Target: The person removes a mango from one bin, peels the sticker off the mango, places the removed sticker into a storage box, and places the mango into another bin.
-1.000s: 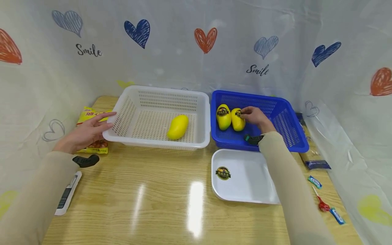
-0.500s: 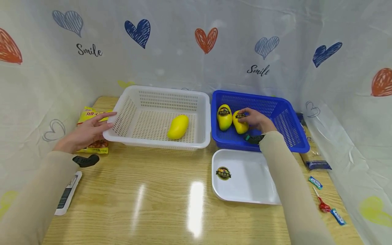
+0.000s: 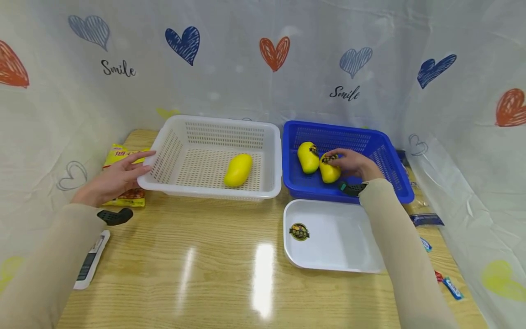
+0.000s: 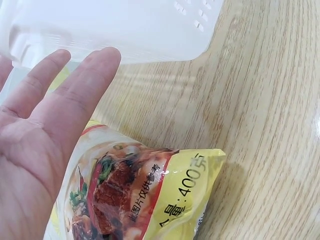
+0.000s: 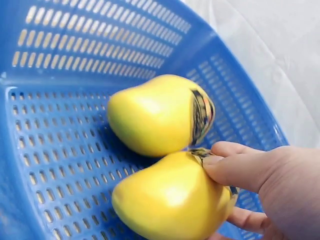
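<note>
Inside the blue basket [image 3: 296, 183] lie two yellow mangoes with dark stickers. My right hand [image 3: 351, 163] grips the right mango [image 5: 172, 195], thumb near its sticker and fingers round the far side. The left mango [image 5: 150, 116] lies right beside it, its sticker turned to the right. My left hand [image 3: 117, 177] rests with fairly straight fingers at the left rim of the white basket [image 3: 213, 191]; the left wrist view shows its fingertips [image 4: 107, 57] at the basket's wall. A third mango [image 3: 238, 170], no sticker showing, lies in the white basket.
A white tray [image 3: 333, 237] with a round sticker on it stands in front of the blue basket. A yellow food packet [image 4: 175, 200] lies under my left hand. At the right edge are a bag [image 3: 425, 212] and small candies [image 3: 453, 289]. A printed curtain hangs behind.
My right hand has shifted right and slightly nearer, moving the mango with it. The left mango has followed to the right and turned, its sticker now facing right. My left hand stays put.
</note>
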`<move>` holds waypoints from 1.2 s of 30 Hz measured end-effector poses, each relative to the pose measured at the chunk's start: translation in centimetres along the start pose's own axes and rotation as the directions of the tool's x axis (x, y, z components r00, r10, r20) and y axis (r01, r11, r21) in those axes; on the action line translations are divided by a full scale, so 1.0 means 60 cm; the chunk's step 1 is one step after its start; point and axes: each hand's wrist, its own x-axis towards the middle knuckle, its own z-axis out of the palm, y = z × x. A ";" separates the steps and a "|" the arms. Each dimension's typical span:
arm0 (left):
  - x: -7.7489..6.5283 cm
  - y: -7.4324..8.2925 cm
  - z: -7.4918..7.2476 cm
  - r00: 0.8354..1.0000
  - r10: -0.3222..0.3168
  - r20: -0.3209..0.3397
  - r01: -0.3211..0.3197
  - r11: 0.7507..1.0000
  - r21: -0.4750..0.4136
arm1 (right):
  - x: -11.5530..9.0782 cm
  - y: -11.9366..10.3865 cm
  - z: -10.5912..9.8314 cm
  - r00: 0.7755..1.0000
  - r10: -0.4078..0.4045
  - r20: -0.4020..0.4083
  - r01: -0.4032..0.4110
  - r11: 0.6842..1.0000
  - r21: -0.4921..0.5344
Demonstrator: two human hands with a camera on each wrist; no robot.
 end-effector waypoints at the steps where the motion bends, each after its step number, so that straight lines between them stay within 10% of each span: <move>1: 0.000 0.000 0.000 1.000 -0.004 0.001 0.004 1.000 0.006 | -0.002 -0.001 0.000 1.000 -0.014 -0.010 0.014 1.000 -0.016; 12: -0.006 -0.009 -0.006 0.999 -0.048 0.022 0.049 0.999 -0.017 | -0.075 -0.054 0.019 0.954 -0.296 -0.049 0.291 0.953 -0.083; 21: -0.004 -0.018 -0.005 0.999 -0.039 -0.009 0.039 0.999 -0.009 | -0.171 -0.090 0.107 0.879 -0.471 0.069 0.476 0.864 -0.164; 32: 0.005 -0.018 -0.006 1.000 -0.001 -0.017 0.001 1.000 0.029 | -0.234 -0.107 0.256 0.712 -0.626 0.319 0.686 0.716 -0.128; 36: 0.010 -0.018 -0.003 0.999 0.034 -0.006 -0.035 0.999 -0.026 | -0.231 -0.100 0.310 0.683 -0.622 0.383 0.713 0.682 -0.164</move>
